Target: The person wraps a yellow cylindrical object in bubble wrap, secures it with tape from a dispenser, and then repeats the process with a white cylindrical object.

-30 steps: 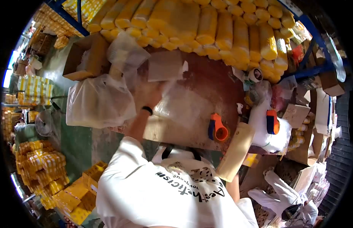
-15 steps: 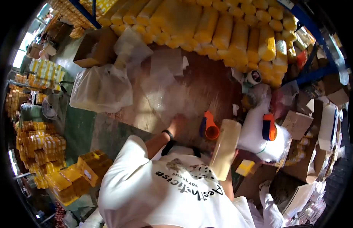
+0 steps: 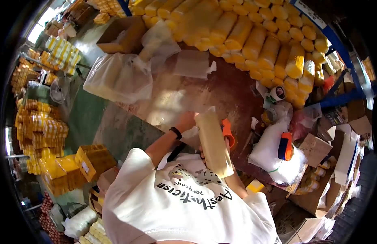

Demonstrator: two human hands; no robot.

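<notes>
A long beige package (image 3: pixel 215 144) is tilted over the front of the brown work surface (image 3: pixel 237 93). My right hand (image 3: pixel 228 143) is mostly hidden behind it, closed round it. At the package's upper left corner is my left hand (image 3: pixel 187 120), with a black band on the wrist; its fingers are closed on thin clear plastic film (image 3: pixel 191 137) that hangs below the hand and beside the package. Just right of the package, partly covered by it, lies an orange tape dispenser (image 3: pixel 228 129).
A second orange and blue dispenser (image 3: pixel 285 146) rests on a white wrapped bundle (image 3: pixel 263 152) at right. Yellow rolls (image 3: pixel 253 42) are stacked behind. A large clear bag (image 3: pixel 119 79) and an open carton (image 3: pixel 122 34) stand at back left.
The package has moved left and up to my left hand. Clear film that lay on the work surface is now gathered by that hand. The view has shifted slightly.
</notes>
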